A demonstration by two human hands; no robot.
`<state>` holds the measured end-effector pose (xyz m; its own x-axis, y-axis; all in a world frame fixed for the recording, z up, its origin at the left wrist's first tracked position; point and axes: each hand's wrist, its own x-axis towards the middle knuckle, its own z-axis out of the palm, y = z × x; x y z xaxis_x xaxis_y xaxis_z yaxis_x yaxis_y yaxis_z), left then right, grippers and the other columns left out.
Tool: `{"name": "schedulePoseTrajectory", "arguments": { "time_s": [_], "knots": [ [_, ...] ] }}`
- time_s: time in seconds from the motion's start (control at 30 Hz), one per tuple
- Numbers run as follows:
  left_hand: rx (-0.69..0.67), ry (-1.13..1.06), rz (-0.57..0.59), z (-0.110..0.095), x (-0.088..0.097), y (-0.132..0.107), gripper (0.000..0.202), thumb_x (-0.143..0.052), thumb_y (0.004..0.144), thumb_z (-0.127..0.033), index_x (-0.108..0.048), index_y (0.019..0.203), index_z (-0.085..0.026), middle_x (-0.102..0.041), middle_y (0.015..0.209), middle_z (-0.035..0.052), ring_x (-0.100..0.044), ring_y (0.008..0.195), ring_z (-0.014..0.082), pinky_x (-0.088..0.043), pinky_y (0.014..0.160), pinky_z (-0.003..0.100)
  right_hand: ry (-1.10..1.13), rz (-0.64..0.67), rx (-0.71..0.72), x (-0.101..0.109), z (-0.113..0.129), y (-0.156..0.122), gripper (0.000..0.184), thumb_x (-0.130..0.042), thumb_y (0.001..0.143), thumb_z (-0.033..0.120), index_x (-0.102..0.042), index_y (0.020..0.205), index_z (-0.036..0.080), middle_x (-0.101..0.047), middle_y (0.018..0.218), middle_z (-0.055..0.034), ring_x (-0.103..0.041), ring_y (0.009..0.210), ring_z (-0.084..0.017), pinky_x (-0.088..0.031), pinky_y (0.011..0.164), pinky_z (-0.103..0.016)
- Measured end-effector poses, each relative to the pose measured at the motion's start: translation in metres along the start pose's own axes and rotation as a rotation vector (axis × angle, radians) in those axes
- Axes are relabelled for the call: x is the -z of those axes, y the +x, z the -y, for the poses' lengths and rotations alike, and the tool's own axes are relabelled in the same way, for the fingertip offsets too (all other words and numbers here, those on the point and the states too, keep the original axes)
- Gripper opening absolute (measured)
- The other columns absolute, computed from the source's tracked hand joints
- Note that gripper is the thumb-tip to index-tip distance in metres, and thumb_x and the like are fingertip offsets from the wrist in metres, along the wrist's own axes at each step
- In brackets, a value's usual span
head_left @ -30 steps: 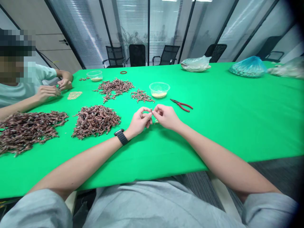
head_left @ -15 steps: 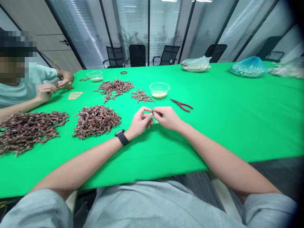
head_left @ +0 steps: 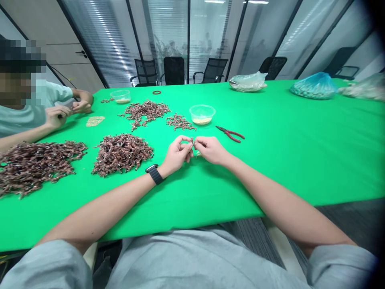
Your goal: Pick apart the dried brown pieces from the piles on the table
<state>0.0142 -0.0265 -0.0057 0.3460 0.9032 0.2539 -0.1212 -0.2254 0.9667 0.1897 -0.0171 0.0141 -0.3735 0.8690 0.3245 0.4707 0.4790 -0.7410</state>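
My left hand [head_left: 177,154] and my right hand [head_left: 209,149] meet over the green table [head_left: 285,152], fingertips pinched together on one small brown piece [head_left: 192,141] held between them. A few pale bits lie on the cloth just under the right hand. A black watch sits on my left wrist. A pile of brown pieces [head_left: 122,151] lies just left of my left hand. Red-handled pliers [head_left: 231,133] rest a little beyond my right hand, and a clear bowl [head_left: 202,114] with pale grains stands behind them.
More brown heaps lie at the far left [head_left: 36,162] and toward the back [head_left: 146,111]. A co-worker's hands [head_left: 61,113] work at the left edge near a second bowl [head_left: 120,96]. Plastic bags [head_left: 314,85] sit at the back right. Office chairs stand behind the table.
My hands stay pinched together in nearly the same spot, the right one shifted slightly. The co-worker's near hand has drawn a little left, away from the other one.
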Motion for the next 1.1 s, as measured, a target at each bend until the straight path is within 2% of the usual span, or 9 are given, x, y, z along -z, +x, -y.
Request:
{"name": "schedulePoseTrajectory", "arguments": {
  "time_s": [0.13, 0.3, 0.43, 0.57, 0.73, 0.97, 1.03, 1.1],
  "knots": [
    [0.004, -0.014, -0.008, 0.001, 0.000, 0.001, 0.046, -0.071, 0.084, -0.055, -0.050, 0.103, -0.017, -0.064, 0.060, -0.0040, -0.053, 0.039, 0.0077, -0.034, 0.038, 0.017, -0.163, -0.010, 0.138, -0.001, -0.005, -0.001, 0.028, -0.044, 0.092, 0.026, -0.047, 0.066, 0.018, -0.046, 0.058, 0.0045, -0.040, 0.056, -0.010, -0.026, 0.058, -0.025],
    [0.003, -0.017, 0.006, 0.002, 0.001, 0.001, 0.046, -0.071, 0.085, -0.053, -0.050, 0.103, -0.017, -0.064, 0.060, -0.0037, -0.053, 0.039, 0.0079, -0.035, 0.038, 0.017, -0.193, 0.007, 0.172, 0.001, -0.004, -0.001, 0.030, -0.044, 0.095, 0.025, -0.049, 0.067, 0.018, -0.049, 0.059, 0.0042, -0.041, 0.056, -0.010, -0.026, 0.057, -0.024],
    [0.019, -0.026, 0.016, 0.002, 0.001, 0.002, 0.047, -0.072, 0.084, -0.055, -0.050, 0.102, -0.017, -0.065, 0.060, -0.0035, -0.054, 0.039, 0.0082, -0.035, 0.037, 0.017, -0.333, 0.039, 0.209, 0.005, -0.001, -0.002, 0.028, -0.044, 0.097, 0.025, -0.058, 0.074, 0.016, -0.060, 0.066, 0.0006, -0.048, 0.060, -0.011, -0.027, 0.059, -0.024],
    [0.034, -0.017, 0.014, 0.002, 0.001, 0.002, 0.048, -0.072, 0.083, -0.055, -0.052, 0.102, -0.016, -0.065, 0.060, -0.0025, -0.055, 0.039, 0.0085, -0.034, 0.037, 0.017, -0.569, 0.031, 0.204, 0.004, 0.004, -0.004, 0.027, -0.045, 0.099, 0.028, -0.065, 0.084, 0.016, -0.070, 0.081, -0.0057, -0.057, 0.069, -0.014, -0.028, 0.063, -0.026],
    [0.035, -0.006, 0.009, 0.003, 0.002, 0.002, 0.047, -0.072, 0.083, -0.054, -0.053, 0.101, -0.015, -0.066, 0.059, -0.0020, -0.055, 0.038, 0.0089, -0.034, 0.036, 0.017, -0.768, 0.049, 0.114, -0.003, 0.009, -0.006, 0.033, -0.042, 0.102, 0.032, -0.069, 0.096, 0.015, -0.075, 0.092, -0.0115, -0.066, 0.078, -0.019, -0.030, 0.064, -0.029],
    [0.041, 0.022, 0.042, 0.004, 0.003, 0.002, 0.047, -0.072, 0.083, -0.054, -0.055, 0.101, -0.014, -0.066, 0.059, -0.0012, -0.055, 0.039, 0.0090, -0.035, 0.037, 0.018, -0.849, 0.072, 0.057, -0.007, 0.012, -0.009, 0.036, -0.040, 0.102, 0.032, -0.071, 0.100, 0.013, -0.076, 0.090, -0.0152, -0.068, 0.075, -0.023, -0.030, 0.061, -0.030],
    [0.046, 0.032, 0.049, 0.004, 0.003, 0.002, 0.048, -0.072, 0.083, -0.055, -0.055, 0.101, -0.013, -0.065, 0.059, -0.0014, -0.055, 0.039, 0.0089, -0.035, 0.037, 0.018, -0.791, 0.064, 0.043, -0.006, 0.013, -0.010, 0.035, -0.042, 0.100, 0.032, -0.072, 0.096, 0.013, -0.076, 0.086, -0.0144, -0.067, 0.071, -0.021, -0.030, 0.061, -0.029],
    [0.046, 0.039, 0.052, 0.004, 0.003, 0.002, 0.049, -0.071, 0.083, -0.056, -0.055, 0.101, -0.013, -0.065, 0.058, -0.0016, -0.054, 0.039, 0.0086, -0.035, 0.037, 0.018, -0.636, 0.052, 0.041, -0.005, 0.013, -0.009, 0.035, -0.044, 0.098, 0.030, -0.073, 0.086, 0.015, -0.074, 0.079, -0.0104, -0.063, 0.066, -0.017, -0.030, 0.060, -0.028]
  ]
}}
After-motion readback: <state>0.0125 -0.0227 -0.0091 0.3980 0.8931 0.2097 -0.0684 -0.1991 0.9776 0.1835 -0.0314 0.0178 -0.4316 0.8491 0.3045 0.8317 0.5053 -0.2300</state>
